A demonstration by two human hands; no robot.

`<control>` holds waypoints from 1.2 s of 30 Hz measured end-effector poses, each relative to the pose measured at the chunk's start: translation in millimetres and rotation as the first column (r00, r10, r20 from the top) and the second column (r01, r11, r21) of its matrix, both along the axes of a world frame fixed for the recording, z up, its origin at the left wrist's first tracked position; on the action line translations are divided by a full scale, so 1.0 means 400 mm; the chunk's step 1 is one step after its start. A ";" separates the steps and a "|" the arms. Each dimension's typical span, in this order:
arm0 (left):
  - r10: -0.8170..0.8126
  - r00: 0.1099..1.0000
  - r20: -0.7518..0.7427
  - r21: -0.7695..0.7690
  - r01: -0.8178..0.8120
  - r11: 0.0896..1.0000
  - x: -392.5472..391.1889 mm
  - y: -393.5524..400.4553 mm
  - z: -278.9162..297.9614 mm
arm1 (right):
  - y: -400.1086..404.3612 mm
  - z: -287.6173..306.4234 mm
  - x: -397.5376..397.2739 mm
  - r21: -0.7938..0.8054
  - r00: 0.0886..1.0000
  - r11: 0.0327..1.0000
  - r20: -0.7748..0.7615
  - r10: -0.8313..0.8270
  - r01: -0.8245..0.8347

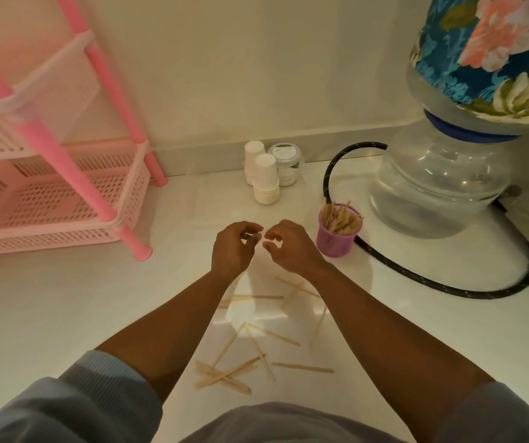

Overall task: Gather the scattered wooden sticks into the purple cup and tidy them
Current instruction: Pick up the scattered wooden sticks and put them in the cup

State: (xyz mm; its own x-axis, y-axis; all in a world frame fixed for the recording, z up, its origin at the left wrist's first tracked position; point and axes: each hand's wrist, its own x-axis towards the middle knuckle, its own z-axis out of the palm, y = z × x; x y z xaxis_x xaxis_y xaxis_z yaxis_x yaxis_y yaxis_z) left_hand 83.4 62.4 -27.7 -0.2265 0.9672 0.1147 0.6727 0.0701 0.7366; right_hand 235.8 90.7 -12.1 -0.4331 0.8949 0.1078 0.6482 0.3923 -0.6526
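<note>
Head view
Left hand point(232, 246): centre of frame, above the counter point(64, 314), fingers curled in, thumb and forefinger nearly meeting; whether anything thin sits between them, cannot tell.
Right hand point(288, 246): just beside the left, fingertips close to it, curled the same way; grip narrow, contents cannot be told.
Cup point(336, 235): purple, upright, right of centre, just beside the right hand, already bristling with sticks.
Sticks point(240, 369): scattered flat on the counter, lower centre, between and under the forearms; some crossed in a small heap, some lying alone.
Hose point(448, 282): black, looping round behind and right of the cup, touching or nearly touching its base.
Bottle point(442, 187): big clear one, right of frame, just behind the cup, flowered cover on top.
White cups point(264, 180): two stacks near the wall, upper centre, a lidded jar point(287, 164) beside them.
Rack point(49, 187): pink, left of frame, well apart from the sticks.
</note>
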 end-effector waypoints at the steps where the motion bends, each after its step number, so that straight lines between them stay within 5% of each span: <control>1: 0.013 1.000 -0.017 -0.032 -0.014 0.999 -0.018 -0.012 -0.011 | -0.004 -0.010 -0.007 -0.027 0.999 1.000 0.050 0.009 -0.008; 10: 0.011 0.985 -0.173 -0.354 -0.072 0.933 -0.172 -0.136 -0.111 | -0.048 -0.044 -0.005 -0.280 0.787 0.953 0.561 0.258 -0.112; 17: -0.180 0.980 -0.082 -0.457 0.124 0.881 -0.174 -0.214 -0.107 | -0.081 -0.020 0.006 -0.349 0.731 0.907 0.551 0.402 -0.236; 21: -0.447 0.882 -0.150 -0.639 0.259 0.724 -0.139 -0.244 -0.045 | -0.089 -0.028 0.028 -0.459 0.804 0.876 0.461 0.376 -0.146; 28: -0.700 0.613 -0.366 -0.737 0.268 0.620 -0.092 -0.280 -0.028 | -0.148 -0.020 0.058 -0.432 0.520 0.857 0.682 0.514 -0.281; 36: -0.720 0.546 -0.429 -0.719 0.277 0.638 -0.087 -0.309 -0.030 | -0.184 -0.078 0.088 -0.276 0.495 0.892 0.753 0.433 -0.359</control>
State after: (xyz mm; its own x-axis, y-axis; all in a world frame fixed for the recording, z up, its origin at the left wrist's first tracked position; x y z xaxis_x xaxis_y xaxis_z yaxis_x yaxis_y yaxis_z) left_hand 48.7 -61.2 -39.5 0.2345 0.8116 -0.5351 0.9692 -0.2375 0.0645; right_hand 271.0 17.2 -43.3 -0.6208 0.5961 -0.5092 0.6967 0.7173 -0.0097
